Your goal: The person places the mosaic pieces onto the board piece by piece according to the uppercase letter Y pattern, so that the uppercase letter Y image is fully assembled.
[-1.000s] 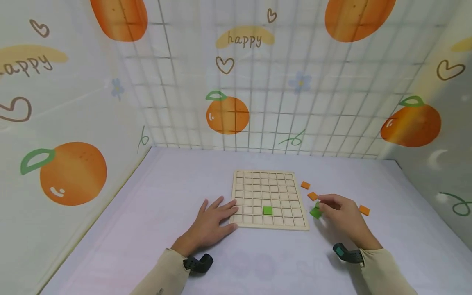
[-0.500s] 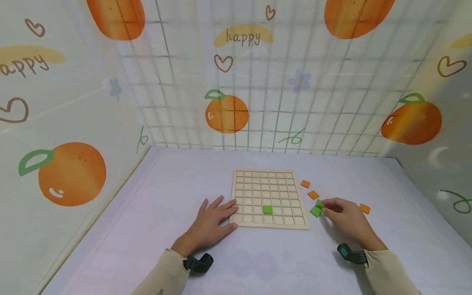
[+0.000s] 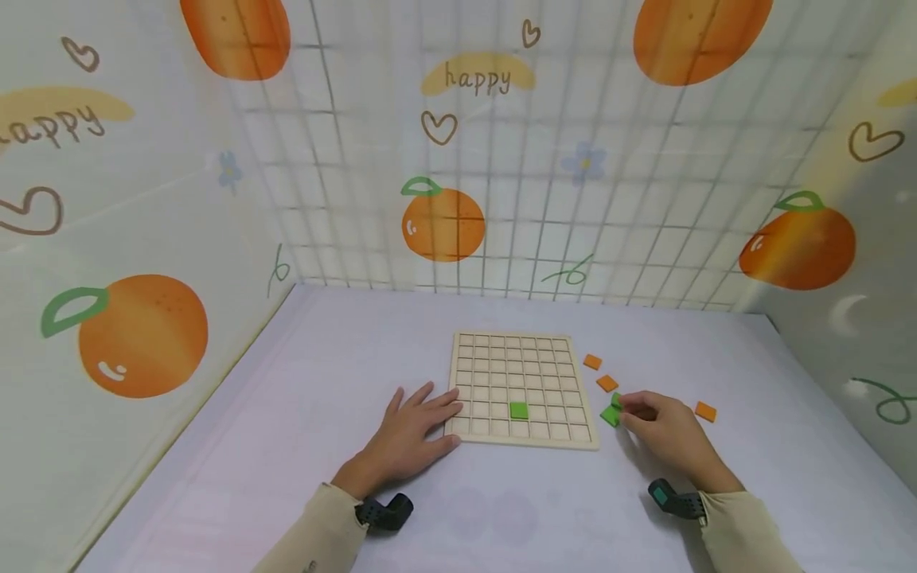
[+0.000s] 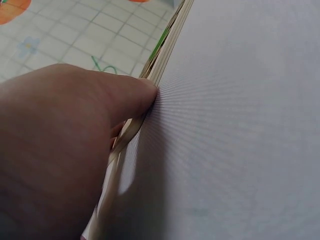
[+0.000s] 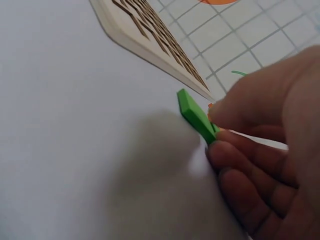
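In the head view a wooden grid board (image 3: 487, 391) lies flat on the table, with one green tile (image 3: 519, 411) in a cell near its front. My left hand (image 3: 410, 436) is spread at the board's left edge, fingertips on the frame; the thumb (image 4: 132, 95) presses the edge in the left wrist view. Right of the board, my right hand (image 3: 669, 434) pinches a green square tile (image 3: 616, 400) between thumb and fingers, which partly hide it. Just under it, a second green tile (image 5: 192, 112) lies on the table, touching or nearly touching the fingertips.
Two orange tiles, one farther back (image 3: 592, 361) and one nearer (image 3: 607, 383), lie by the board's right edge. Another orange tile (image 3: 705, 411) is right of my right hand. Printed curtains over a wire grid (image 3: 530, 199) close off the table's back and sides.
My right hand shifts only slightly around the green tiles, and the upper one tilts a little at its fingertips. The left hand stays on the board. The head view moves slightly.
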`<state>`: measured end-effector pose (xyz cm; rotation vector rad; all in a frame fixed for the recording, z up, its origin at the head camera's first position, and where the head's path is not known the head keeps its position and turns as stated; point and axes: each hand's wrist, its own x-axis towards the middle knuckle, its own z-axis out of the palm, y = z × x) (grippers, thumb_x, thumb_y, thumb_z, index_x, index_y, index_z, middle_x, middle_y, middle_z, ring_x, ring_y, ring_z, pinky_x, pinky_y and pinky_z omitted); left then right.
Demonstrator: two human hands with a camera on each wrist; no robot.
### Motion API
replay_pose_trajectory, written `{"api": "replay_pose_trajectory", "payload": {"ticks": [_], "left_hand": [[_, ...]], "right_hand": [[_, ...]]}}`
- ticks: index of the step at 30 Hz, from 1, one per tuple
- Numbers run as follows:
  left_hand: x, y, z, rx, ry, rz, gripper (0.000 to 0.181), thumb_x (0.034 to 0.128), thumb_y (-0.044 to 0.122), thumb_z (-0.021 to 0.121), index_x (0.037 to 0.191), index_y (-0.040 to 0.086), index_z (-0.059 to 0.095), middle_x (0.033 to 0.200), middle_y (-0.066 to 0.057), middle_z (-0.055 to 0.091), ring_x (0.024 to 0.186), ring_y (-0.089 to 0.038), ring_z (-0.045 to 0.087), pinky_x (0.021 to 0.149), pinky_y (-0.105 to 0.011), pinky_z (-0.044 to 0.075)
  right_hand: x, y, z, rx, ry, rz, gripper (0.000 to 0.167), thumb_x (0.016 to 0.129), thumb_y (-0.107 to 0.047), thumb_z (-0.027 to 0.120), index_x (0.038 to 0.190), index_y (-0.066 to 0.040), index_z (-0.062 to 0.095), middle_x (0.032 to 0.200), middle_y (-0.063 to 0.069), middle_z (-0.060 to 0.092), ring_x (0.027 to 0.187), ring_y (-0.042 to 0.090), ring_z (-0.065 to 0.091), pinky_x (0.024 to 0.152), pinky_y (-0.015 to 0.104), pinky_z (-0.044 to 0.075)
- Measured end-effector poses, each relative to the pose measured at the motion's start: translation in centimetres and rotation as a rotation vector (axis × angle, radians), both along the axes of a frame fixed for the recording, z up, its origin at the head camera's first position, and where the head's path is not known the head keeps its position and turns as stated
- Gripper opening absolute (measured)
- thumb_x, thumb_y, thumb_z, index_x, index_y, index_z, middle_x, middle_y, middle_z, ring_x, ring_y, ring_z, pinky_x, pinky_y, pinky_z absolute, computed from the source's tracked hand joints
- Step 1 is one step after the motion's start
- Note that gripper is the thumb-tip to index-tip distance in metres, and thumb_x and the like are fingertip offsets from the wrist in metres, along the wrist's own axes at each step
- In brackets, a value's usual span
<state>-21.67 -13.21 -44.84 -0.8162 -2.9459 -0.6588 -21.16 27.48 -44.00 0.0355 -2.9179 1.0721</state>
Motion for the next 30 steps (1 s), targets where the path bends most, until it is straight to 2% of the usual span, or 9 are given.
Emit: {"api": "replay_pose_trajectory", "payload": {"ticks": [8, 16, 22, 30], "left_hand": [[-0.15, 0.20, -0.06, 0.006, 0.016, -0.009, 0.053, 0.0981, 0.043, 0.060, 0.147, 0.022, 0.055, 0.157, 0.009, 0.039, 0.150, -0.030, 0.022, 0.117, -0.065, 0.003], [-0.15, -0.10, -0.30, 0.012, 0.010, 0.005, 0.053, 0.0977, 0.043, 0.061, 0.146, 0.023, 0.055, 0.157, 0.010, 0.039, 0.150, -0.029, 0.022, 0.117, -0.064, 0.003], [-0.15, -0.24, -0.34, 0.016, 0.000, -0.007, 0.053, 0.0979, 0.043, 0.061, 0.146, 0.023, 0.055, 0.157, 0.010, 0.039, 0.150, -0.029, 0.021, 0.117, -0.065, 0.003], [-0.04, -0.13, 0.01, 0.011, 0.003, -0.002, 0.051, 0.0979, 0.042, 0.061, 0.145, 0.023, 0.056, 0.157, 0.008, 0.040, 0.150, -0.031, 0.022, 0.116, -0.066, 0.004]], "right_hand": [[0.18, -0.07, 0.07, 0.013, -0.004, -0.004, 0.034, 0.093, -0.019, 0.072, 0.123, -0.003, 0.068, 0.109, 0.010, 0.069, 0.097, 0.025, 0.064, 0.076, 0.035, 0.053], [-0.48, -0.62, -0.09, 0.033, 0.023, 0.003, 0.033, 0.090, -0.022, 0.075, 0.118, -0.004, 0.071, 0.104, 0.006, 0.068, 0.092, 0.022, 0.063, 0.073, 0.033, 0.051], [-0.39, -0.79, -0.10, 0.055, 0.014, 0.014, 0.036, 0.090, -0.024, 0.075, 0.120, -0.004, 0.070, 0.105, 0.006, 0.067, 0.094, 0.022, 0.062, 0.074, 0.035, 0.051], [-0.47, -0.78, 0.04, 0.064, 0.034, 0.027, 0.036, 0.090, -0.022, 0.076, 0.119, -0.003, 0.070, 0.102, 0.006, 0.068, 0.092, 0.022, 0.061, 0.074, 0.036, 0.051]]}}
